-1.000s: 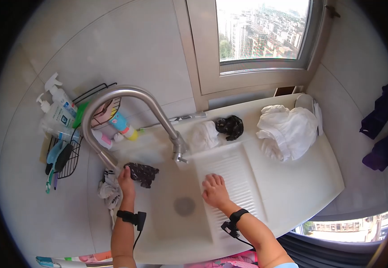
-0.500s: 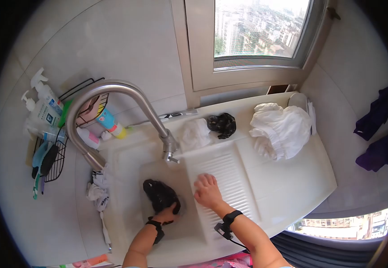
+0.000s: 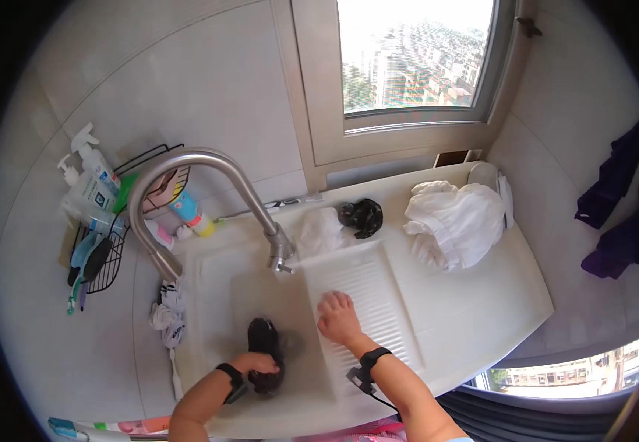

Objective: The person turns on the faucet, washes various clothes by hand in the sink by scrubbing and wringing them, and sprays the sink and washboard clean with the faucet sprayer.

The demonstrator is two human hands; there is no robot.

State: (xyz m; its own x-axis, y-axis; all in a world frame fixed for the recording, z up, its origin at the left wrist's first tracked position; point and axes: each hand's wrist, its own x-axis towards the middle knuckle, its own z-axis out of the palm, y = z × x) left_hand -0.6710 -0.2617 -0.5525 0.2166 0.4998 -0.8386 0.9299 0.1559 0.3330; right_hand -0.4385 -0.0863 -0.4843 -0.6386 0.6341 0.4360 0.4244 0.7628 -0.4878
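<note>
My left hand (image 3: 258, 362) is closed around a wet black cloth (image 3: 264, 337) low in the sink basin (image 3: 224, 295). The cloth hangs together in a long bunch, and its exact kind is hard to make out. My right hand (image 3: 339, 317) rests with curled fingers at the left edge of the ribbed washboard (image 3: 371, 295); nothing shows in it. Behind the washboard lie a bunched white cloth (image 3: 322, 230) and a crumpled black cloth (image 3: 364, 218) with light marks. A larger white garment (image 3: 456, 225) is heaped on the sink's right side.
A curved metal faucet (image 3: 216, 158) arches over the basin's back left. Wire racks (image 3: 106, 269) on the wall hold bottles and brushes. White-and-black cloths (image 3: 168, 313) hang on the left rim, a toothbrush (image 3: 294, 201) lies at the back, and purple cloths (image 3: 614, 177) hang at right.
My left hand has shifted left and slightly down with the black cloth, which is now more stretched out and upright. My right hand has stayed on the washboard edge. The view has tilted slightly.
</note>
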